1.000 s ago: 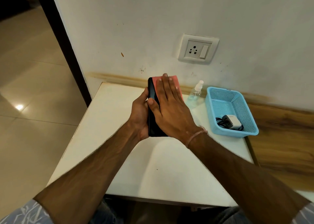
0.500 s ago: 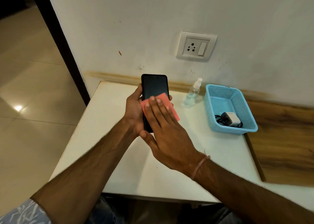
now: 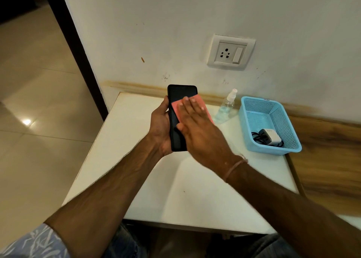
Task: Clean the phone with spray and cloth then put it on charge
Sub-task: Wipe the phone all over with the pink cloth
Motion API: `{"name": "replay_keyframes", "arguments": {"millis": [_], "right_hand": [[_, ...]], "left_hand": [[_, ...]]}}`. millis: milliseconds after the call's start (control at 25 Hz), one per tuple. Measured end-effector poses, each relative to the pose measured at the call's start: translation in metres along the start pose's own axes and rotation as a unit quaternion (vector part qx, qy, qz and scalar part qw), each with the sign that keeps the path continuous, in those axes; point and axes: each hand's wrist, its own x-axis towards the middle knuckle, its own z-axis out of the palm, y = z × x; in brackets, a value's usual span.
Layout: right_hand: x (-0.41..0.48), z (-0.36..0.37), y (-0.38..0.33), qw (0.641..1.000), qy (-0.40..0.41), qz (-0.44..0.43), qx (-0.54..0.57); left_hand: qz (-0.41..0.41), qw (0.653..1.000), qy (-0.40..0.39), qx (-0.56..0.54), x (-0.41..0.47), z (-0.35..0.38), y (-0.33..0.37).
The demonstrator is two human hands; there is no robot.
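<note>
The right hand [image 3: 201, 134] has slid the pink cloth [image 3: 175, 111] a little way back up the phone [image 3: 181, 93] since half a second ago, and now lies flat on it with straight fingers, pressing it to the middle of the screen. Most of the cloth is hidden under that hand. The left hand [image 3: 160, 128] grasps the phone's left edge and holds it upright above the white bench [image 3: 195, 189]; its fingers behind the phone cannot be seen. Near the wall stands a clear spray bottle [image 3: 226, 107], just beside a blue basket [image 3: 273, 150] that holds a white charger [image 3: 270, 137], its dark cable [image 3: 256, 138] partly hidden. A wall socket [image 3: 230, 52] sits above.
</note>
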Motion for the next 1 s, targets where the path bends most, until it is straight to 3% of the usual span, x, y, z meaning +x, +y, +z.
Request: {"name": "replay_keyframes", "arguments": {"millis": [360,440,680,880,1000], "right_hand": [[-0.054,0.005,0.021,0.974,-0.043,-0.205,-0.088],[-0.047,-0.007,0.032,0.976,-0.037,-0.205,-0.056],[-0.03,0.008,0.001,0.995,0.043,-0.072,0.052],[-0.05,0.013,0.012,0.977,0.032,-0.203,-0.058],[-0.045,-0.005,0.031,0.977,0.037,-0.195,-0.074]], "left_hand": [[-0.024,0.998,-0.051,-0.008,-0.004,0.0,0.002],[-0.024,0.998,-0.05,-0.005,-0.002,-0.001,0.003],[-0.047,0.998,-0.043,0.011,-0.002,0.0,-0.003],[-0.018,0.998,-0.064,-0.022,0.001,-0.004,0.002],[-0.026,0.998,-0.057,-0.001,0.002,-0.001,0.002]]}}
